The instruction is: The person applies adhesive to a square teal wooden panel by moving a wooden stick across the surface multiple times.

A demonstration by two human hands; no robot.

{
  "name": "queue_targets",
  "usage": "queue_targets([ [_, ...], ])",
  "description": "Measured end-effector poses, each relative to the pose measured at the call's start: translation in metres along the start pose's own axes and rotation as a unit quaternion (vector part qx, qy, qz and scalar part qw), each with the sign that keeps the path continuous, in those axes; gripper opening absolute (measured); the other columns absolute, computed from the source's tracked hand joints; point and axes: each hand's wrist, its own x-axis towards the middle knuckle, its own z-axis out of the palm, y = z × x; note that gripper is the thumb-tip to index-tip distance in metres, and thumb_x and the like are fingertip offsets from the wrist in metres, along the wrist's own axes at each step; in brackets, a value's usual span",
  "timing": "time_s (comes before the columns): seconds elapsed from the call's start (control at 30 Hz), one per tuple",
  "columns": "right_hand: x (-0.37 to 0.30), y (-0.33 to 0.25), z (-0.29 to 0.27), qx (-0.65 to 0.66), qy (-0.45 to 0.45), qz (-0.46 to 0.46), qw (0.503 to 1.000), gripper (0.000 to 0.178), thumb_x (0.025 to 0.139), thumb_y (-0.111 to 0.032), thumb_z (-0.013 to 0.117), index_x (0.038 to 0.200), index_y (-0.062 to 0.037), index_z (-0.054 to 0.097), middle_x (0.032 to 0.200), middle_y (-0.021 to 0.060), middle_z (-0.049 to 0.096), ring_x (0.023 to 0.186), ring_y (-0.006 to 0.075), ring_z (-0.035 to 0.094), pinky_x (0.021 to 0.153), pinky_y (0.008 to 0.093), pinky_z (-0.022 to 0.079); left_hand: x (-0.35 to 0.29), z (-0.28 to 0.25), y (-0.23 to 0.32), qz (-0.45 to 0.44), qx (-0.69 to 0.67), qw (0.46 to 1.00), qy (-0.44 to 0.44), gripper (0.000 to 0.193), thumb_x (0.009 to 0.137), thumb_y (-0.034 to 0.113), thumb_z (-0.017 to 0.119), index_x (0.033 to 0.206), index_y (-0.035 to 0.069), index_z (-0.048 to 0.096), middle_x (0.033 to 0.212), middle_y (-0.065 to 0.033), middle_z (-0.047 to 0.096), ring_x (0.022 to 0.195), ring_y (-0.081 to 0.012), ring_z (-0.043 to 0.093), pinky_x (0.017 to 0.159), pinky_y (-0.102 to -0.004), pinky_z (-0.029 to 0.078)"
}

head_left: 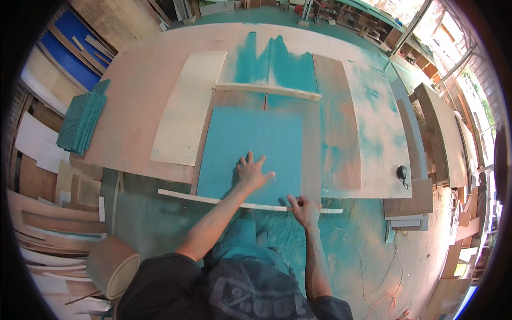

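Observation:
A teal-painted square panel lies on the large work table in front of me. My left hand rests on its face, with the fingers spread. Along the panel's near edge runs a long, thin wooden strip, which sticks out past the panel on both sides. My right hand is closed around the strip at the panel's near right corner, and its curled fingers partly hide the strip there. Another pale wooden strip lies crosswise beyond the panel's far edge.
A pale board and a brown board flank the panel on the paint-stained table. Stacked green corrugated pieces sit at its left edge, and a small black object at its right. Cords trail over the floor.

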Motion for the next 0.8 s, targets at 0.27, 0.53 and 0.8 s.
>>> queue_targets([
  [0.27, 0.03, -0.005, 0.018, -0.007, 0.093, -0.025, 0.995, 0.076, 0.089, -0.055, 0.081, 0.131, 0.0023, 0.055, 0.125, 0.0241, 0.064, 0.113, 0.0453, 0.066, 0.093, 0.0548, 0.056, -0.013, -0.041, -0.121, -0.216, 0.046, 0.965, 0.144, 0.094, 0.089, 0.057, 0.082, 0.154, -0.002, 0.048, 0.146, -0.0287, 0.052, 0.133, -0.0476, 0.053, 0.11, -0.0609, 0.045],
  [0.53, 0.035, -0.004, 0.017, 0.008, 0.106, -0.046, 0.993, 0.074, 0.093, -0.047, 0.08, 0.139, 0.0048, 0.053, 0.128, 0.0221, 0.059, 0.119, 0.0445, 0.063, 0.09, 0.0534, 0.057, -0.004, -0.025, -0.139, -0.164, 0.029, 0.969, 0.185, 0.095, 0.086, 0.06, 0.084, 0.15, -0.004, 0.054, 0.129, -0.0221, 0.057, 0.119, -0.0399, 0.057, 0.106, -0.0509, 0.046],
  [0.8, 0.035, -0.003, 0.017, 0.01, 0.118, -0.051, 0.992, 0.072, 0.092, -0.041, 0.082, 0.139, 0.0045, 0.052, 0.124, 0.0223, 0.058, 0.113, 0.0444, 0.064, 0.087, 0.0527, 0.057, -0.006, -0.029, -0.134, -0.159, 0.012, 0.972, 0.175, 0.101, 0.085, 0.063, 0.084, 0.147, -0.012, 0.056, 0.13, -0.0244, 0.056, 0.121, -0.0412, 0.056, 0.104, -0.0513, 0.05],
])
